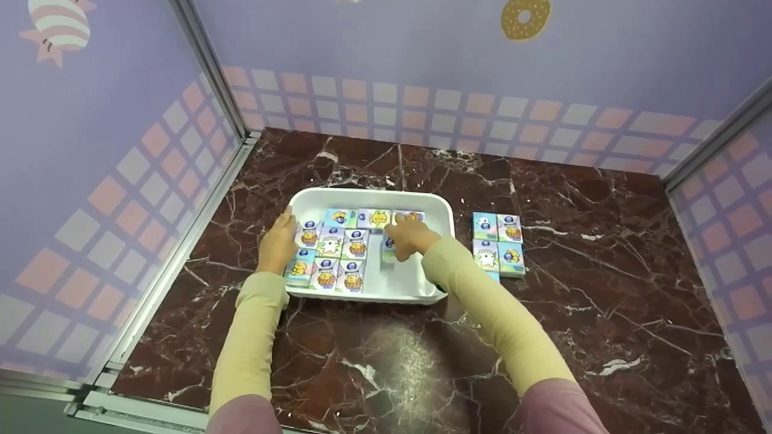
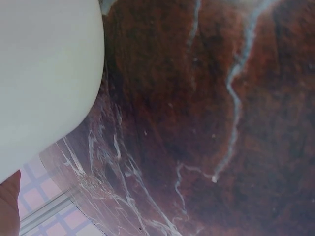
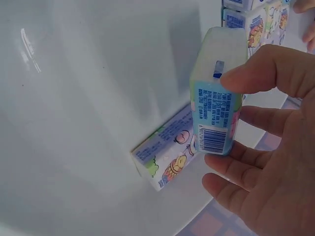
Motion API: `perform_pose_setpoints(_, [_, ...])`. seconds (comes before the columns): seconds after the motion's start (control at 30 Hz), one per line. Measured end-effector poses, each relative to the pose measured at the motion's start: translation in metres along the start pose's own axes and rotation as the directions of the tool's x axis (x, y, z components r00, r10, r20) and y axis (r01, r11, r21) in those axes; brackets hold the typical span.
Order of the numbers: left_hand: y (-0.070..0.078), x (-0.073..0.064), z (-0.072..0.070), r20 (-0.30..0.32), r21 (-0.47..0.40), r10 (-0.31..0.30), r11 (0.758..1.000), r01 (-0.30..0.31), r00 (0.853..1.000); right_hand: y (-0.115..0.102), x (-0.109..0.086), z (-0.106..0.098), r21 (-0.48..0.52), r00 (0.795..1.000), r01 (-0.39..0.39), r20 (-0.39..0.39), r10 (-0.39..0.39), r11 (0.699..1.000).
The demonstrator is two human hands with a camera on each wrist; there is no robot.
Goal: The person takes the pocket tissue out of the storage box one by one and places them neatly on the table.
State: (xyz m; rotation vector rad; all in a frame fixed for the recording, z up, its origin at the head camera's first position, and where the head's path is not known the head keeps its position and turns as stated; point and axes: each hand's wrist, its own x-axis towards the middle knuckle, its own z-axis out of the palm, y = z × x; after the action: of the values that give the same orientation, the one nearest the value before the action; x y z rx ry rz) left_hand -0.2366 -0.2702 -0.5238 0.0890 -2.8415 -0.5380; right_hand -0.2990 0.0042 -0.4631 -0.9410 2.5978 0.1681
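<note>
A white tray (image 1: 413,289) holds several small printed tissue packs (image 1: 330,242), laid close together at its left and along its far side. My left hand (image 1: 278,242) rests on the tray's left rim, fingers pointing away from me. In the left wrist view, part of this hand (image 2: 9,206) shows beside the tray's white outer wall (image 2: 44,73). My right hand (image 1: 411,236) is over the right half of the tray. It pinches one upright tissue pack (image 3: 214,113) between thumb and fingers, in front of another pack (image 3: 172,150) lying at the wall.
To the right of the tray, more tissue packs (image 1: 497,244) lie in two columns on the dark red marbled table (image 1: 603,289), partly hidden by my right sleeve. Purple printed panels (image 1: 422,54) stand behind and at both sides.
</note>
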Motion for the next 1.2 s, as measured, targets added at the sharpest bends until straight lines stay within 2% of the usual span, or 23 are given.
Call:
perform_pose_setpoints(0.3, [0.000, 0.000, -0.002, 0.026, 0.003, -0.005, 1.000, 0.005, 1.000, 0.018, -0.015, -0.011, 0.080, 0.997, 0.059, -0.056, -0.054, 0.995])
perform_pose_setpoints(0.53, [0.001, -0.001, -0.002, 0.023, 0.011, -0.005, 1.000, 0.005, 1.000, 0.037, -0.027, -0.004, 0.117, 0.978, 0.116, -0.187, -0.093, 0.986])
perform_pose_setpoints(0.7, [0.002, -0.001, 0.000, 0.007, 0.016, 0.008, 1.000, -0.008, 1.000, 0.045, -0.041, 0.001, 0.146, 0.942, 0.186, -0.309, -0.134, 0.972])
perform_pose_setpoints(0.9, [0.001, -0.001, 0.000, 0.008, 0.009, -0.004, 1.000, 0.004, 1.000, 0.053, -0.058, 0.006, 0.166, 0.883, 0.256, -0.441, -0.161, 0.952])
perform_pose_setpoints(1.03, [0.001, -0.001, 0.000, 0.005, 0.000, 0.004, 1.000, -0.004, 1.000, 0.062, -0.068, 0.009, 0.179, 0.849, 0.266, -0.509, -0.142, 0.947])
perform_pose_setpoints(1.2, [0.000, -0.001, 0.000, -0.010, 0.002, 0.023, 1.000, -0.023, 1.000, 0.075, -0.083, 0.013, 0.240, 0.828, 0.260, -0.554, -0.088, 0.935])
